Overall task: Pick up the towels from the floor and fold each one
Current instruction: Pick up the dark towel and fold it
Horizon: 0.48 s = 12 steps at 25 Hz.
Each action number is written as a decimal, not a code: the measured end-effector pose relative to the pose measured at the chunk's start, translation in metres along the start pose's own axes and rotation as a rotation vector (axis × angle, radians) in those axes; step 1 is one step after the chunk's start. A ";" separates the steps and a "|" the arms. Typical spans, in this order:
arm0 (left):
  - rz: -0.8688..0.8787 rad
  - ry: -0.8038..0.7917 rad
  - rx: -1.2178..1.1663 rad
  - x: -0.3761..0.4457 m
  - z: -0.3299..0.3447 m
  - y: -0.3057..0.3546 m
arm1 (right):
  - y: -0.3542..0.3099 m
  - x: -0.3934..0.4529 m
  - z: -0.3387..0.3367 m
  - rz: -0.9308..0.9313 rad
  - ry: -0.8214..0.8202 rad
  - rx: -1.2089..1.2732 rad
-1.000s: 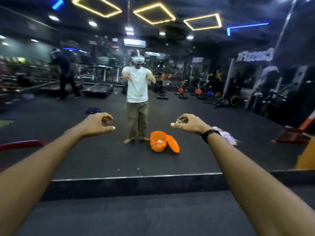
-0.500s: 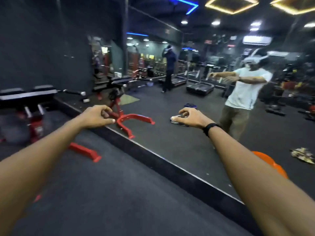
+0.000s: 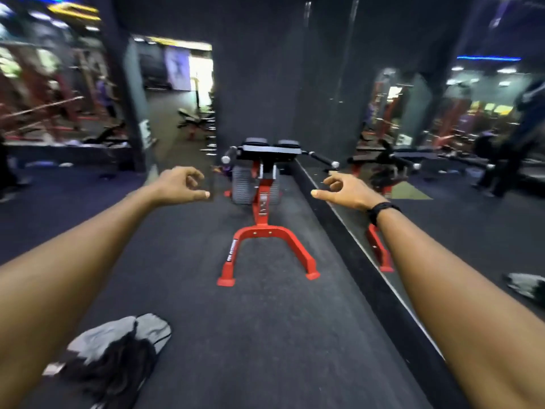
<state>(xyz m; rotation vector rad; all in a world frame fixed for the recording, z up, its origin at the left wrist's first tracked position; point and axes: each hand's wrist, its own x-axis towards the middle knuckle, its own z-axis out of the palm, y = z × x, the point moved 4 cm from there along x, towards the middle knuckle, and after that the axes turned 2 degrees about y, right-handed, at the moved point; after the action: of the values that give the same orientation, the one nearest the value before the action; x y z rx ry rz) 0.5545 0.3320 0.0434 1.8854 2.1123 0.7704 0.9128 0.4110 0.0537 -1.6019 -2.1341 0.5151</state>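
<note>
Towel (image 3: pixel 115 352), grey and dark, is seen crumpled on the floor (image 3: pixel 265 335) at the near left, below the left forearm. Nothing is held: the left hand (image 3: pixel 181 185) and the right hand (image 3: pixel 343 188) are stretched forward, fingers loosely curled, thumbs out. The cloth would best be reached by crouching and lifted by two corners so it hangs flat. Dark rubber flooring is bordered on the right by a mirror (image 3: pixel 472 231); a red bench frame (image 3: pixel 264 237) stands ahead.
</note>
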 end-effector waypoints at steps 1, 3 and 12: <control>-0.057 0.026 0.005 0.004 -0.011 -0.013 | -0.012 0.024 0.006 -0.050 -0.028 0.006; -0.154 0.092 0.006 0.007 -0.029 -0.038 | -0.035 0.067 0.024 -0.144 -0.093 0.013; -0.497 0.152 0.024 -0.016 -0.024 -0.145 | -0.129 0.170 0.167 -0.425 -0.394 0.041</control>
<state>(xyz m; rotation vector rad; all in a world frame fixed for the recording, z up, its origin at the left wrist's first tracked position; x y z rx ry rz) 0.4206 0.3041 -0.0130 1.2492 2.5381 0.7866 0.6771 0.5329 -0.0008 -1.0352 -2.6365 0.7699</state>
